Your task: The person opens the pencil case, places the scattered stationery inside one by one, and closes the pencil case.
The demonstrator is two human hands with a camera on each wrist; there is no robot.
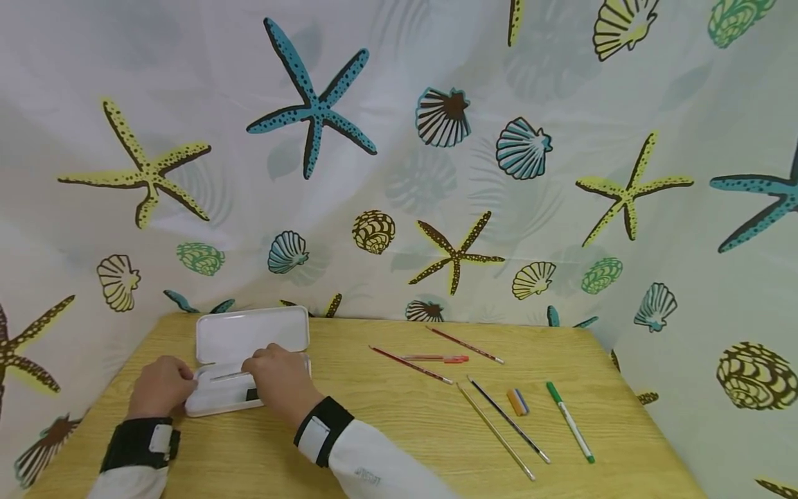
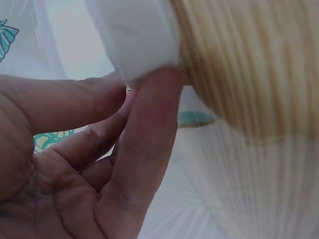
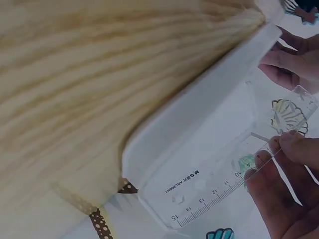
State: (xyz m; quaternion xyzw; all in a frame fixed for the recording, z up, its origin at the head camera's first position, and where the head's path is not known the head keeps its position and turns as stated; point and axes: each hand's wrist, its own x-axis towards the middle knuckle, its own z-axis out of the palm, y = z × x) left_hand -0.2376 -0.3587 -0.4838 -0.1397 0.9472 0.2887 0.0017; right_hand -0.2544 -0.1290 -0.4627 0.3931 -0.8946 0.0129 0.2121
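A white pencil case [image 1: 215,400] lies opened out at the table's left, its lid [image 1: 252,333] leaning back behind the base. My left hand [image 1: 160,388] is at its left end; in the left wrist view thumb and forefinger pinch the white corner of the case [image 2: 142,45]. Over the base, my right hand [image 1: 283,384] grips a clear ruler [image 3: 209,199] between thumb and fingers. Its printed scale shows in the right wrist view, where the far end overlaps the case. A small black patch [image 1: 252,394] shows inside the base beside the right hand.
Right of the case lie two red pencils [image 1: 411,365] [image 1: 464,344], a red pen [image 1: 436,359], a yellowish pencil [image 1: 495,431], a dark pencil [image 1: 508,419], an orange-and-blue eraser [image 1: 517,402] and a green-capped marker [image 1: 570,421]. A patterned curtain [image 1: 399,173] hangs behind the wooden table [image 1: 374,443].
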